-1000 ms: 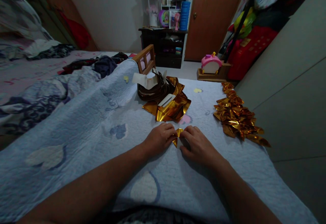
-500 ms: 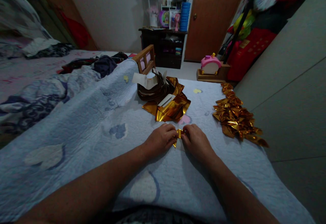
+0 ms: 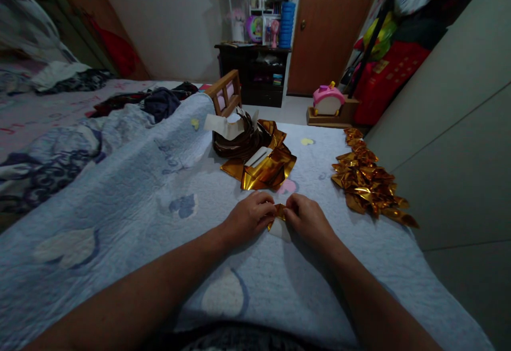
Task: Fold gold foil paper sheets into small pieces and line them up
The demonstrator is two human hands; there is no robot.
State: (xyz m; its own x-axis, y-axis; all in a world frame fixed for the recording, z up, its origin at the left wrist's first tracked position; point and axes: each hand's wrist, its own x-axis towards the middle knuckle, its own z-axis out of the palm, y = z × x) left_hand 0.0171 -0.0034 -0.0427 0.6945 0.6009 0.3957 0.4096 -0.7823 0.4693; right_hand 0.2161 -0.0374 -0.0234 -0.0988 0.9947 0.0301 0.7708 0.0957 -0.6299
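Between my two hands is a small piece of gold foil paper (image 3: 280,212), partly folded and low over the quilt. My left hand (image 3: 255,214) pinches its left side, where a pointed corner hangs below the fingers. At its right side, my right hand (image 3: 305,214) grips with thumb and forefinger. The fingers cover much of the piece. Just beyond my hands lies a loose stack of gold foil sheets (image 3: 265,173), with a dark bundle of paper (image 3: 235,146) behind it. To the right, a heap of folded gold foil pieces (image 3: 367,181) rests on the quilt.
A light blue quilt (image 3: 143,244) covers the bed surface under my hands. Clothes (image 3: 162,103) lie at the far left. Beyond the bed are a wooden rail (image 3: 225,95), a dark cabinet (image 3: 253,74) and a pink toy (image 3: 328,98). A pale cabinet side (image 3: 451,154) borders the right.
The foil between my fingers has changed angle, and its bright flat face shows less. My hands stay close together in nearly the same place. The view has shifted slightly.
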